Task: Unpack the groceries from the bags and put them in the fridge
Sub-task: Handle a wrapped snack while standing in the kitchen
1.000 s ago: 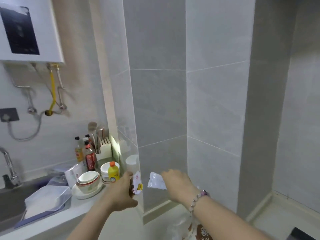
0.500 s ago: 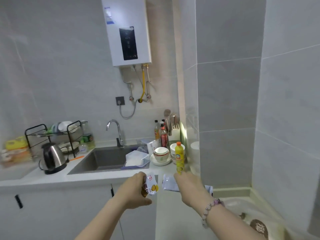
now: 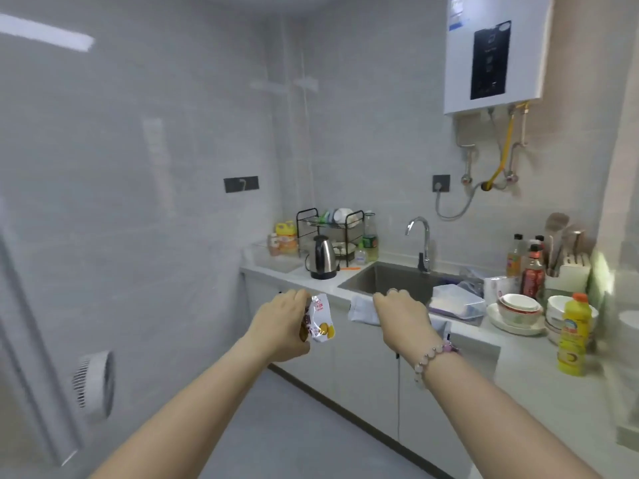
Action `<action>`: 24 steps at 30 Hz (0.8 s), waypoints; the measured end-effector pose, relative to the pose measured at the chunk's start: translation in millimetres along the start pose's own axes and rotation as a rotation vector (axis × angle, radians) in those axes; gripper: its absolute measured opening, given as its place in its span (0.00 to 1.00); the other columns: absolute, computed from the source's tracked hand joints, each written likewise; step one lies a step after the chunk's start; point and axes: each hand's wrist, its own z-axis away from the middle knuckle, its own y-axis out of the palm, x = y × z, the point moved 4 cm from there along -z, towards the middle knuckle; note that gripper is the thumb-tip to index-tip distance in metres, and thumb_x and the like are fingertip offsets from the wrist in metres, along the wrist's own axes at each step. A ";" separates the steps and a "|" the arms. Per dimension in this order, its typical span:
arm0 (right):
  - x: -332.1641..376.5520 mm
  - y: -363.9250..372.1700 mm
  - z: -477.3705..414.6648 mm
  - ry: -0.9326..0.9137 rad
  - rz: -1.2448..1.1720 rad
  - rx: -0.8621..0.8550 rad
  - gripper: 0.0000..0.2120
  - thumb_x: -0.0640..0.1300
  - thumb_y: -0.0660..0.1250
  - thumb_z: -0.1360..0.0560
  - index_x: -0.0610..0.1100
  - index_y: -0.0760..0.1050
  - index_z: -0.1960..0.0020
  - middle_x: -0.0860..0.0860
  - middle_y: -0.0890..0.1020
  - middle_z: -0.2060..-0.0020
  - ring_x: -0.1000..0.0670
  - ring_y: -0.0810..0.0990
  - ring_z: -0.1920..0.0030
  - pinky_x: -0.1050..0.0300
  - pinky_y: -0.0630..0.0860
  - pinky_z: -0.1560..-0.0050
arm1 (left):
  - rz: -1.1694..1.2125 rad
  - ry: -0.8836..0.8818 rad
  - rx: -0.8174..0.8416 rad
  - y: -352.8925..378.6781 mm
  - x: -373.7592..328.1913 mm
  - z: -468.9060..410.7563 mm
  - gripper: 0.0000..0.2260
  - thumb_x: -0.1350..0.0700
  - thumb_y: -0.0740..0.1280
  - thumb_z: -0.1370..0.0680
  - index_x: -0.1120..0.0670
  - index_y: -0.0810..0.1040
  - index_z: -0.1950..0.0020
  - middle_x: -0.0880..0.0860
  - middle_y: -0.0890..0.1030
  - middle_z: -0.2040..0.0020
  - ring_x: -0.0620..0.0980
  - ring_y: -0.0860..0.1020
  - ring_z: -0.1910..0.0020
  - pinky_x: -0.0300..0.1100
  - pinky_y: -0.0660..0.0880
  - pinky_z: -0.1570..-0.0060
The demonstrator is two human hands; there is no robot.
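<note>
A glossy white packet (image 3: 320,319) with illegible red writing is clutched in the left grip (image 3: 281,323), a pale plastic pouch (image 3: 361,309) in the right grip (image 3: 403,316).

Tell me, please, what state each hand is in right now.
Left hand: grips a snack packet.
Right hand: grips a pale packet.

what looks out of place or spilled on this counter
Nothing looks spilled or broken. The one odd thing is the clear plastic container, which sits slightly tilted across the right end of the sink instead of on the counter.
</note>
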 end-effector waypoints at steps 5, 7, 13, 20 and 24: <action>113.9 -13.4 -5.4 -0.191 -0.075 -0.022 0.18 0.34 0.65 0.27 0.43 0.68 0.38 0.46 0.73 0.42 0.47 0.72 0.40 0.57 0.72 0.50 | -0.040 -0.163 -0.018 -21.6 76.8 60.9 0.21 0.54 0.66 0.30 0.52 0.66 0.39 0.48 0.72 0.44 0.50 0.71 0.46 0.39 0.65 0.57; 152.9 -18.1 -3.7 -0.248 -0.094 -0.036 0.17 0.33 0.65 0.26 0.42 0.69 0.39 0.46 0.73 0.42 0.47 0.72 0.41 0.57 0.72 0.51 | -0.051 -0.186 -0.027 -27.7 99.7 83.2 0.22 0.53 0.67 0.30 0.52 0.66 0.38 0.48 0.72 0.44 0.50 0.71 0.45 0.38 0.64 0.57; 261.6 -62.4 11.2 -0.380 -0.131 -0.134 0.16 0.31 0.62 0.26 0.41 0.70 0.40 0.45 0.74 0.43 0.45 0.73 0.41 0.55 0.70 0.55 | 0.030 -0.296 -0.077 -86.0 179.2 145.6 0.25 0.54 0.69 0.32 0.50 0.66 0.37 0.47 0.73 0.44 0.50 0.72 0.45 0.41 0.69 0.52; 381.7 -129.1 28.2 -0.566 -0.080 -0.300 0.18 0.32 0.63 0.26 0.41 0.69 0.37 0.45 0.74 0.43 0.45 0.74 0.42 0.57 0.66 0.58 | -0.034 -0.381 -0.114 -164.0 273.4 222.3 0.26 0.54 0.70 0.32 0.51 0.67 0.36 0.48 0.73 0.43 0.49 0.72 0.45 0.43 0.72 0.51; 442.7 -162.8 33.3 -0.602 -0.114 -0.357 0.18 0.32 0.62 0.26 0.41 0.69 0.37 0.45 0.74 0.43 0.45 0.73 0.41 0.57 0.67 0.58 | -0.068 -0.496 -0.143 -213.7 331.0 258.7 0.27 0.56 0.71 0.33 0.50 0.67 0.36 0.48 0.73 0.44 0.50 0.73 0.45 0.44 0.73 0.49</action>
